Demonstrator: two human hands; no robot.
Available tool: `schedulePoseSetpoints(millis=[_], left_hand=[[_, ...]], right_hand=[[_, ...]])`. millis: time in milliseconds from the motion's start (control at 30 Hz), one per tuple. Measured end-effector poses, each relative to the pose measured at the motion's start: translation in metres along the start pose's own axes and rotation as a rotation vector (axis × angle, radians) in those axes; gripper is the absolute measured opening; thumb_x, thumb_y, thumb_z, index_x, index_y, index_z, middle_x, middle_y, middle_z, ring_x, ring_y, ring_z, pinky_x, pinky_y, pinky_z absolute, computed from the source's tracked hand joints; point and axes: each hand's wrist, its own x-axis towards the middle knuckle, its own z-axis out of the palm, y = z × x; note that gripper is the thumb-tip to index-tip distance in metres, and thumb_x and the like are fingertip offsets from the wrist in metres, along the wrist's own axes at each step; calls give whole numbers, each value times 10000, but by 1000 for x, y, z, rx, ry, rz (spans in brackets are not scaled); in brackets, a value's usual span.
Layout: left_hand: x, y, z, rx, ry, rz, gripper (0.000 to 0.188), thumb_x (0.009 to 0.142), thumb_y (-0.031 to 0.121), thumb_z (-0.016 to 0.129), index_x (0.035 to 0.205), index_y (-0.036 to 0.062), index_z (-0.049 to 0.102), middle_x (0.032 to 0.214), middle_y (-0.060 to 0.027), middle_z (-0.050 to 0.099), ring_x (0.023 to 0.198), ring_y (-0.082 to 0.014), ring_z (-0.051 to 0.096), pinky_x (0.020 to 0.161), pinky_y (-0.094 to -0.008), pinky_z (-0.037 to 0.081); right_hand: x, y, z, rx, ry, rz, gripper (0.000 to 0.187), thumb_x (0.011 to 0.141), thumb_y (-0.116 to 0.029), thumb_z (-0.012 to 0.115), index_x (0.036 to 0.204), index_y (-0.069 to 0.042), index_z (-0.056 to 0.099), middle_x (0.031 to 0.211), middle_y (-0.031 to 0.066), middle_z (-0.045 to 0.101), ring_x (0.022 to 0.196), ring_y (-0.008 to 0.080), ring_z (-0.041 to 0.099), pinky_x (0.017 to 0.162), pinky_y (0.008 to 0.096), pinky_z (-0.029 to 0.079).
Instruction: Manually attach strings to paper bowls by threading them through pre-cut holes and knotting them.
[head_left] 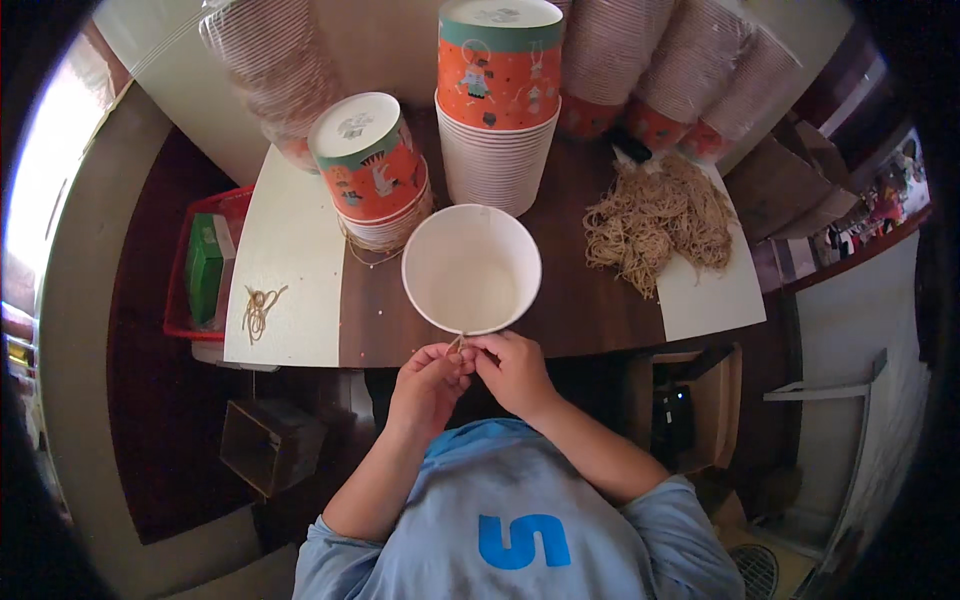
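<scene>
A white paper bucket (471, 262) is tipped at the table's near edge, its wide mouth facing me. Just below its rim, my left hand (422, 388) and my right hand (517, 372) meet with fingertips pinched together. Between them is a short piece of tan cord (459, 344), close against the rim. Both hands are closed on this cord; how it runs behind the fingers is hidden. Behind the bucket on the left stands a short upside-down stack of orange printed buckets (375, 180), with cord lying round its foot.
A taller bucket stack (498, 110) stands at the back centre, with plastic-wrapped stacks (265, 65) on both sides. Tangled tan cord (655, 220) is heaped at right; a few loose cords (262, 312) lie at left. A red crate (180, 280) sits beyond the left edge.
</scene>
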Motion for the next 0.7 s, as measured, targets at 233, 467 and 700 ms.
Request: schedulePoseSetpoints(millis=[233, 467, 700], left_hand=[[-7, 4, -3, -55, 8, 42, 71, 831, -4, 589, 877, 30, 546, 844, -69, 631, 770, -149, 605, 689, -273, 500], [-10, -6, -7, 250, 73, 344, 75, 842, -15, 598, 888, 14, 547, 848, -70, 627, 731, -134, 609, 667, -239, 501], [-6, -11, -12, 491, 96, 588, 87, 860, -16, 593, 940, -17, 556, 875, -74, 641, 806, -122, 622, 739, -240, 506]], right_hand=[[6, -1, 2, 733, -299, 366, 177, 846, -32, 572, 994, 29, 648, 915, 68, 667, 817, 114, 609, 748, 258, 497], [9, -7, 8, 989, -281, 656, 147, 861, -103, 582, 921, 3, 663, 891, 58, 666, 812, 121, 604, 753, 262, 472], [9, -7, 6, 1238, -280, 972, 179, 850, -185, 607, 902, -22, 659, 870, 62, 670, 797, 135, 604, 748, 259, 438]])
